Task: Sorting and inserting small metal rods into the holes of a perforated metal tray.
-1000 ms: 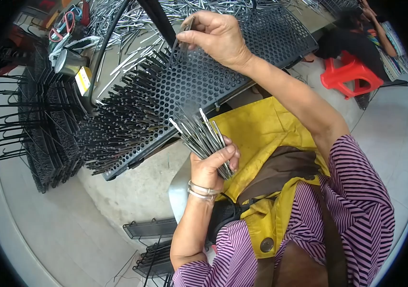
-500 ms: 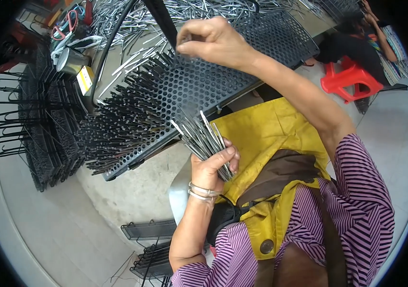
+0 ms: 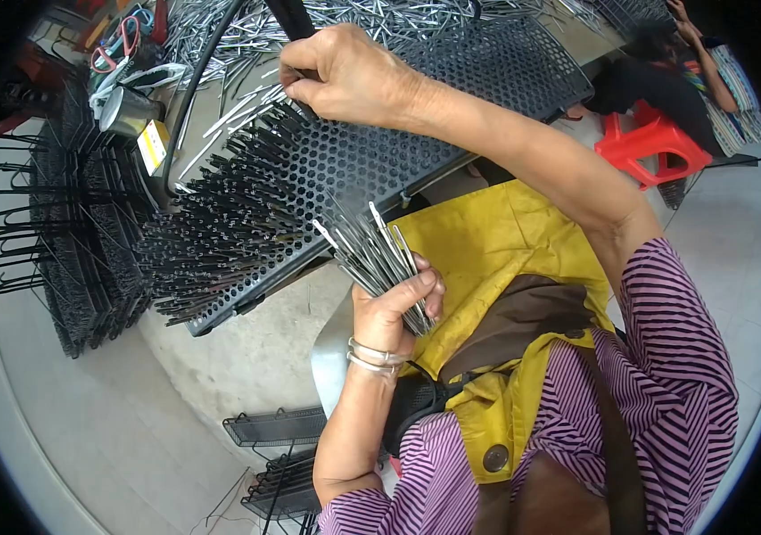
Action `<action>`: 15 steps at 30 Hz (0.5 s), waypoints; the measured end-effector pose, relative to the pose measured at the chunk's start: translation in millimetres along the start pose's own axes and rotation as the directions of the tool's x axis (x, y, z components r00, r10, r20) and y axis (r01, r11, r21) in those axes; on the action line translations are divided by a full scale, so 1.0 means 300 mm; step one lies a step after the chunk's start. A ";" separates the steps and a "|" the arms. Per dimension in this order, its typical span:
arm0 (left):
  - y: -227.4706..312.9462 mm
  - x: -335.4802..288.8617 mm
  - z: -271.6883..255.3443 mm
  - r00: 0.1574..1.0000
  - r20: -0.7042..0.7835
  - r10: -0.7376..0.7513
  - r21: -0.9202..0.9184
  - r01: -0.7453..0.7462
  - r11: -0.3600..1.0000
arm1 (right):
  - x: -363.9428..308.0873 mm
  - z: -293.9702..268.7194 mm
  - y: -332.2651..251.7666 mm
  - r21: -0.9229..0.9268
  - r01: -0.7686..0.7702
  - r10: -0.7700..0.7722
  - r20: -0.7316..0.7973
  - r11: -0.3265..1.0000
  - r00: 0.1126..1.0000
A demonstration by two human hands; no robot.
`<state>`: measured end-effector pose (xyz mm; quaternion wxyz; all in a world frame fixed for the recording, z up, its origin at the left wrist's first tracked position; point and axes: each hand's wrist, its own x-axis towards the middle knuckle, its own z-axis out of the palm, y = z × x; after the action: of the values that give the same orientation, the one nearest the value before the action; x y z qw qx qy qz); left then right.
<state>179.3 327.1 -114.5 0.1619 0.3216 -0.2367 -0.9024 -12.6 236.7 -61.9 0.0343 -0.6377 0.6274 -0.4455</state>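
Observation:
My left hand, with silver bangles at its wrist, is closed around a bundle of thin metal rods that fan out at their upper ends. Over the far edge of a black perforated rack, my right hand is closed in a pinch. What lies between its fingertips is hidden. Just below those fingertips, dense rows of dark upright rods stand in the holes on the rack's left part.
Loose silver rods lie heaped behind the rack. Scissors, a metal can and a yellow-white box stand far left. Hooked black racks hang at left. A red stool and another person are far right.
My right hand has moved left along the rack's far side, toward the upright rods, still pinched. The left hand keeps its bundle and has barely moved.

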 end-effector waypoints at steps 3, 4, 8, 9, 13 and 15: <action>0.000 -0.001 0.005 1.000 -0.008 -0.015 0.000 0.015 1.000 | 0.003 -0.002 0.022 -0.044 0.065 -0.066 -0.023 0.997 0.998; 0.000 -0.002 0.007 1.000 -0.014 -0.024 0.000 0.024 1.000 | 0.010 -0.003 0.027 -0.046 0.090 -0.091 -0.002 0.995 0.996; 0.002 -0.001 0.011 1.000 -0.018 -0.014 0.018 0.014 1.000 | 0.033 -0.001 0.008 -0.055 0.041 -0.035 0.103 0.998 0.994; 0.001 -0.001 0.011 1.000 -0.017 -0.019 0.022 0.020 1.000 | 0.039 0.000 0.001 -0.071 0.039 -0.031 0.120 0.997 0.992; -0.001 0.000 0.008 1.000 -0.008 -0.010 0.010 0.010 1.000 | 0.034 0.009 -0.028 -0.143 -0.043 0.056 0.088 0.989 0.995; 0.000 0.001 0.004 1.000 -0.006 0.001 0.014 -0.001 1.000 | 0.017 0.021 -0.007 -0.155 0.009 -0.001 0.054 0.988 0.999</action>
<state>178.2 327.5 -113.8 0.1607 0.3253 -0.2425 -0.8998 -8.2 229.7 -61.8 0.0003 -0.6517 0.6575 -0.3780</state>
